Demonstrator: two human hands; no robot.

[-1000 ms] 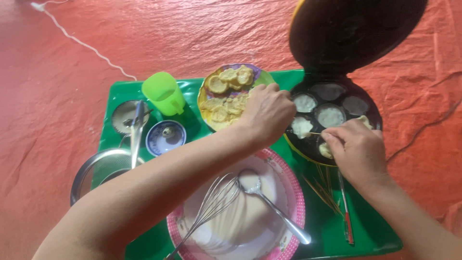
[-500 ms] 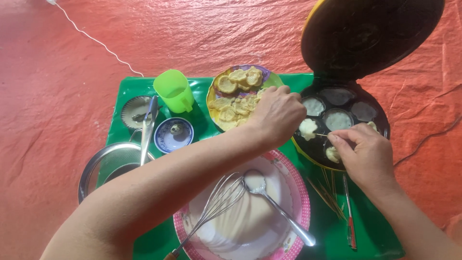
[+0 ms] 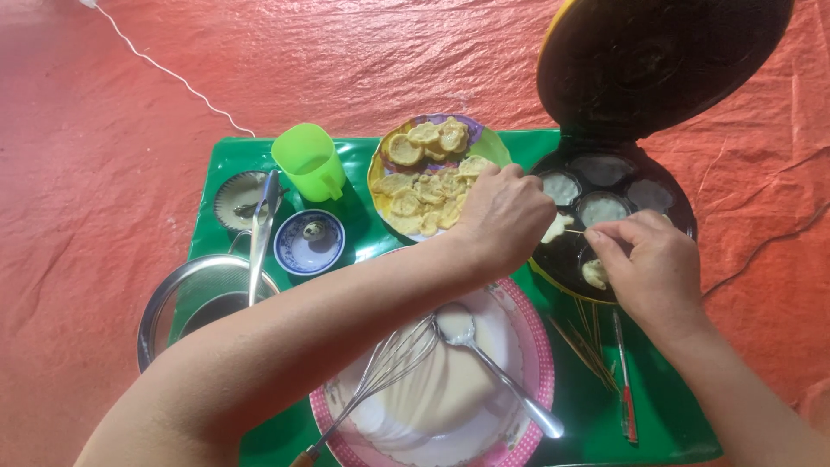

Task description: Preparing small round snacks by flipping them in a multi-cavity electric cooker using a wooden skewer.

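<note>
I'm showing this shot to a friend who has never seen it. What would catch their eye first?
Both hands meet over the open round cake maker at upper right: the left hand and right hand lift a small pale cake on thin skewers. Beside it sits a plate of golden cakes, and nearest the camera a pink-rimmed bowl of batter.

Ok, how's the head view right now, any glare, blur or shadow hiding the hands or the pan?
Head view: soft, even light, no hard shadows; both the left hand and right hand read sharp. Glare shows only as sheen on the green mat and the ladle. The pan and its raised lid are dark, so the lid's inside detail is murky. The lid is cut off at the top edge.
</note>
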